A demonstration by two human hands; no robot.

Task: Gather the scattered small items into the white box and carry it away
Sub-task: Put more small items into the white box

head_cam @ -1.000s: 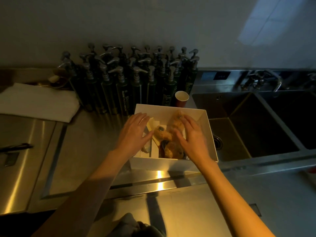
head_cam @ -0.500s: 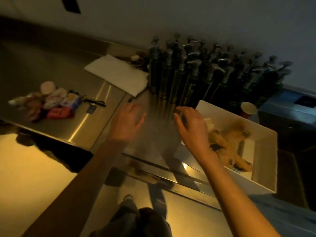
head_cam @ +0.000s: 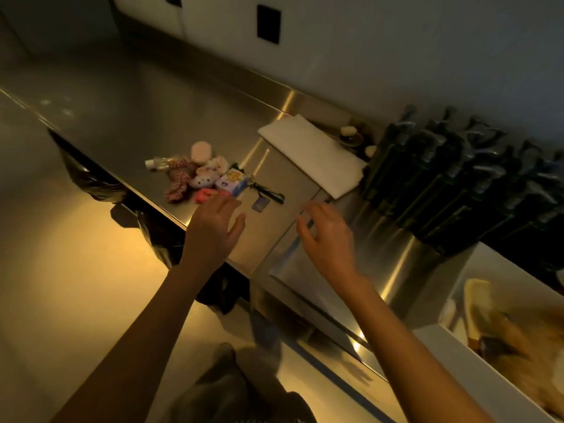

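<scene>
Both hands empty, over the steel bench [head_cam: 128, 123], nothing gripped. Left hand [head_cam: 213, 230] palm down, fingers spread and loosely extended, fingertips just short of the pile of small items [head_cam: 198, 175], possibly touching the nearest one, can't tell through the blur. Right hand [head_cam: 328, 236] open too, fingers curled slightly, thumb apart from the rest, hovering over the bench seam, well clear of the pile. Pile sits near the bench's front edge: a round pink puff [head_cam: 201, 151] at the back, a small clear bottle [head_cam: 157, 162] on the left, a patterned fabric bow [head_cam: 178, 181], two white plush faces [head_cam: 204, 179], a pink-red piece [head_cam: 204, 196] at the front, a small blue-and-white packet [head_cam: 231, 181] on the right. Just beside the packet, a dark strap with a small tag [head_cam: 265, 195] lies flat on the bench. White box [head_cam: 476, 364] is at the far right, cut off by the frame edge, well apart from the pile; brownish plush stuff [head_cam: 525, 334] inside it, blurred. Folded white cloth [head_cam: 314, 157] lies toward the bench's back edge, between the pile and a dense cluster of dark pump bottles [head_cam: 464, 184] standing against the wall. Black bag [head_cam: 91, 181] hangs below the front edge, under the pile. Frame has motion blur, fine detail on the items unreadable
</scene>
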